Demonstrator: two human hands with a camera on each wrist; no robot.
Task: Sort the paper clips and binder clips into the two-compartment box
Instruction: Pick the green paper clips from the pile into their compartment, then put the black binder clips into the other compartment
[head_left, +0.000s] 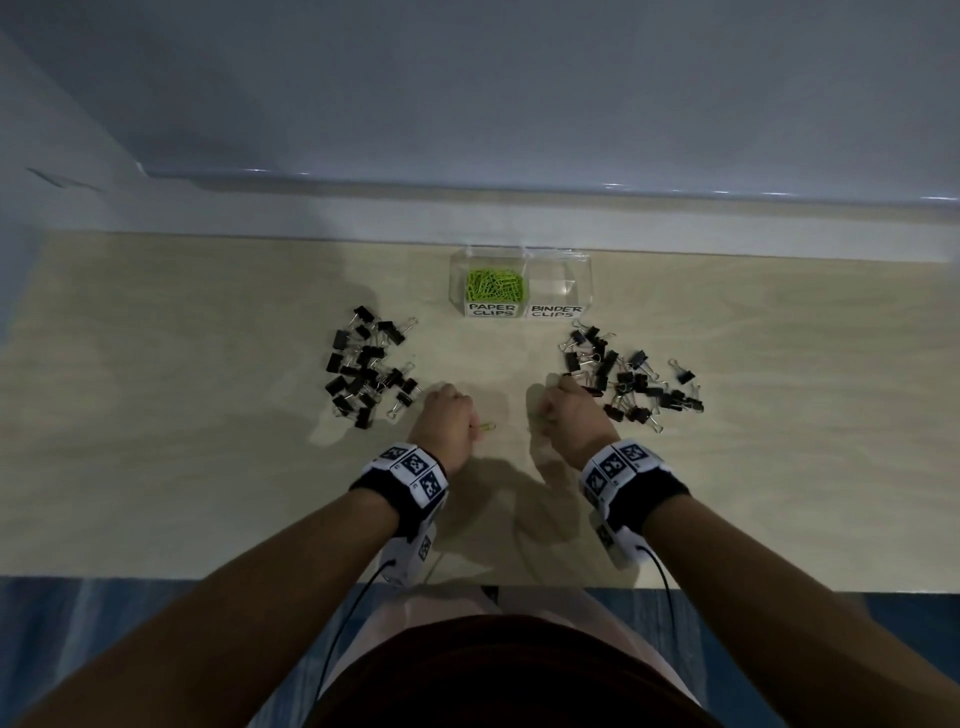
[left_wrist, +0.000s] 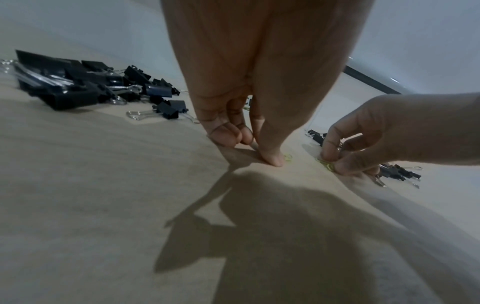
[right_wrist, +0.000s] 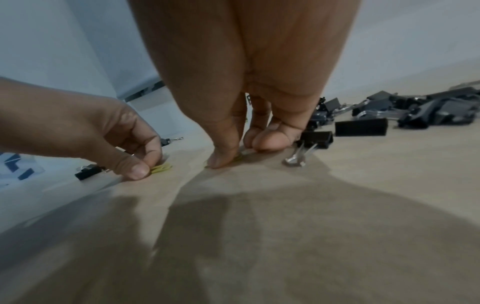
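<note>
Left hand (head_left: 448, 419): fingers curled down onto the table (head_left: 208, 467), thumb and forefinger pinching a green clip (head_left: 487, 426) that lies flat on the wood (its end sticks out past the thumb in the head view).
Right hand (head_left: 562, 415): also curled, thumb and forefinger closed on a second green clip (left_wrist: 327, 165) against the table; seen from its own wrist the clip is mostly hidden under the thumb, so the grip looks like a pinch rather than a lift.
Box (head_left: 584, 283): clear, at the far edge of the table, two labelled compartments.
Paper side: a heap of green paper clips (head_left: 494, 285) fills the left compartment.
Binder side: the right compartment looks empty.
Left pile (head_left: 369, 373): black binder clips, loose, left of the left hand.
Right pile (head_left: 631, 378): more binder clips, just beside the right hand.
</note>
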